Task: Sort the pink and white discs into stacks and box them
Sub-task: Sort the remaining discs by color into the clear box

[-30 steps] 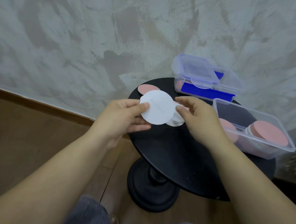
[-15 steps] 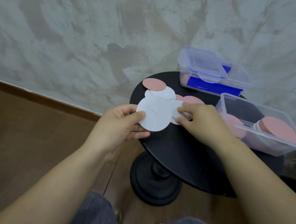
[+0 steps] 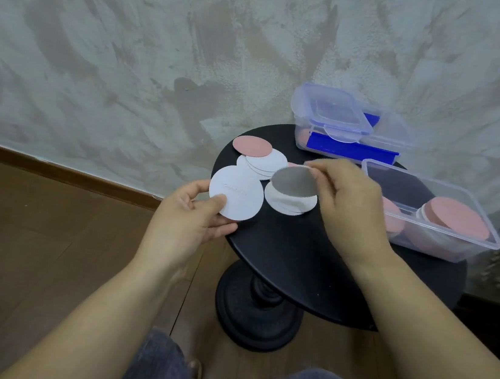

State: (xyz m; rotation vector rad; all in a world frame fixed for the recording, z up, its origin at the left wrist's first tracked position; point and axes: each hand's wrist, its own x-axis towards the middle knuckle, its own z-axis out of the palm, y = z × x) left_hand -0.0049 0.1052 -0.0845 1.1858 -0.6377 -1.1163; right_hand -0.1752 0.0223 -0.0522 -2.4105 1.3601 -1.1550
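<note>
Pink disc (image 3: 252, 146) – white discs (image 3: 266, 162) – on black table (image 3: 296, 259).

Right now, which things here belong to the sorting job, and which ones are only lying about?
Job: white disc in left hand; grey-looking disc pinched by right hand; loose pink and white discs; open clear box holding pink stacks.
Lying about: lidded box with blue clips; black table.

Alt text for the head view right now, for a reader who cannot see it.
The left hand holds a white disc while the right hand pinches a tilted disc above a small white stack on a round black table. Loose discs lie behind; a clear box at right holds pink-topped stacks.
</note>
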